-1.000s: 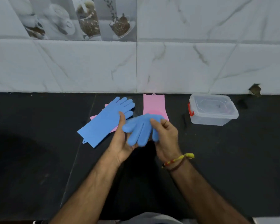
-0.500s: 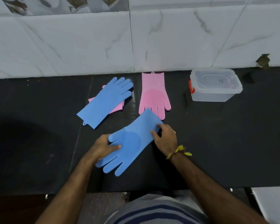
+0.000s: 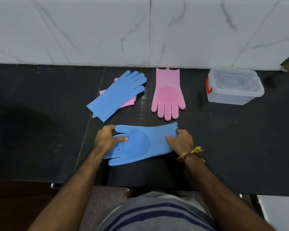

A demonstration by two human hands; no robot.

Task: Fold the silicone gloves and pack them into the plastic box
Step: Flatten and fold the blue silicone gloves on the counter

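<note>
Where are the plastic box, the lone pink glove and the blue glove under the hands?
plastic box [image 3: 230,96]: head view, clear front wall.
pink glove [image 3: 167,94]: head view, darker round palm patch.
blue glove [image 3: 145,142]: head view, palm area between the two hands.

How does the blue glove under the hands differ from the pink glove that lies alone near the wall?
The near blue glove lies sideways, fingers to the person's left; the lone pink glove points its fingers toward the person. The left hand and right hand press on the blue glove; nothing touches the pink one. Their colours differ. Both lie flat and unfolded on the counter, round textured palm patch up.
</note>
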